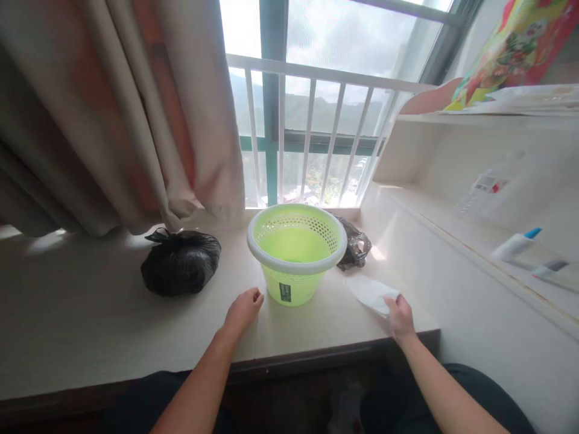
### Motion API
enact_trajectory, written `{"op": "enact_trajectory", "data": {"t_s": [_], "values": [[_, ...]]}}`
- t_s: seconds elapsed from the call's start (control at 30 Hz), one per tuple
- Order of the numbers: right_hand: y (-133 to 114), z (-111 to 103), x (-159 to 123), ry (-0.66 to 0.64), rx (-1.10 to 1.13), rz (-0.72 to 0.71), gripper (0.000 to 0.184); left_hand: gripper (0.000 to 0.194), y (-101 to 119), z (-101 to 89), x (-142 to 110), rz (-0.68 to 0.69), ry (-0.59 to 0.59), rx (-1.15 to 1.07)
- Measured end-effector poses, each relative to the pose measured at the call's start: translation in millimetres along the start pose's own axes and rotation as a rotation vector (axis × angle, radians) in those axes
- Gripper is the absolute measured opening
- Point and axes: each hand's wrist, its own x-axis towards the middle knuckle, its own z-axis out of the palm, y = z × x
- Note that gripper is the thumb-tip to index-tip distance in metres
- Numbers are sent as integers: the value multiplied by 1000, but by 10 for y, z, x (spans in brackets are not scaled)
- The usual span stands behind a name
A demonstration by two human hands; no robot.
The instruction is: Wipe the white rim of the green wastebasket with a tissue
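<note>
A lime-green plastic basket point(296, 253) with a white rim stands upright on the pale window ledge point(90, 313). My left hand point(243, 311) rests on the ledge just left of the basket's base, its fingers curled with nothing visible in them. My right hand point(400, 316) is to the right of the basket, its fingers pinched on the near edge of a flat white bag point(371, 293) that lies on the ledge.
A tied black bag point(180, 263) sits left of the basket. A crumpled dark bag point(355, 246) lies behind its right side. A curtain point(122, 114) hangs at the left. White shelves point(474, 205) with small items stand at the right, and a railed window point(316, 120) is behind.
</note>
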Motion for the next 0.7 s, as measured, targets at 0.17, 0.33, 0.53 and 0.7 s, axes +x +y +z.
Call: {"op": "enact_trajectory", "data": {"t_s": [0.17, 0.33, 0.53, 0.7], "values": [[-595, 346, -101, 65, 134, -145, 47, 24, 83, -143, -66, 24, -18, 6], [-1377, 704, -475, -32, 170, -447, 34, 26, 191, -236, -95, 42, -38, 13], [-1728, 1027, -1174, -463, -307, -1006, 10, 26, 216, -277, -129, 51, -53, 19], [-1741, 1303, -1447, -716, -466, -1215, 22, 26, 188, -297, -185, 57, -67, 31]]}}
